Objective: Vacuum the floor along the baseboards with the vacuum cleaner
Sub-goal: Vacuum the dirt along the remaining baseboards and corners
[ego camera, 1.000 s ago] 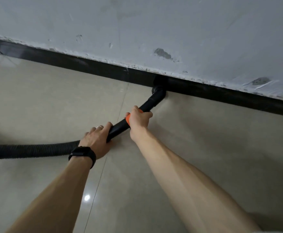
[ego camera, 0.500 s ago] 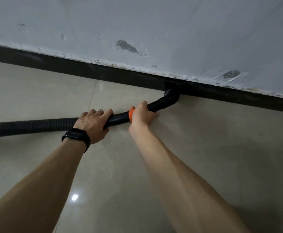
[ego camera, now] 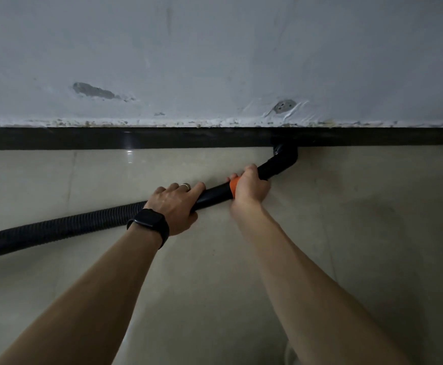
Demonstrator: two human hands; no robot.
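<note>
A black ribbed vacuum hose (ego camera: 57, 229) runs in from the left edge and ends in a smooth black tube with an orange band (ego camera: 233, 187). Its bent nozzle (ego camera: 284, 156) touches the floor right at the black baseboard (ego camera: 162, 138). My left hand (ego camera: 174, 204), with a ring and a black watch on its wrist, grips the tube where the ribbed part ends. My right hand (ego camera: 250, 187) grips the tube at the orange band, just behind the nozzle.
A grey-white wall (ego camera: 215, 61) with chipped paint patches rises above the baseboard. The floor is glossy beige tile (ego camera: 359, 219) with a light reflection near the baseboard on the left.
Both hands and the nozzle have slid to the right along the baseboard. The view has turned so the baseboard now runs level across the frame.
</note>
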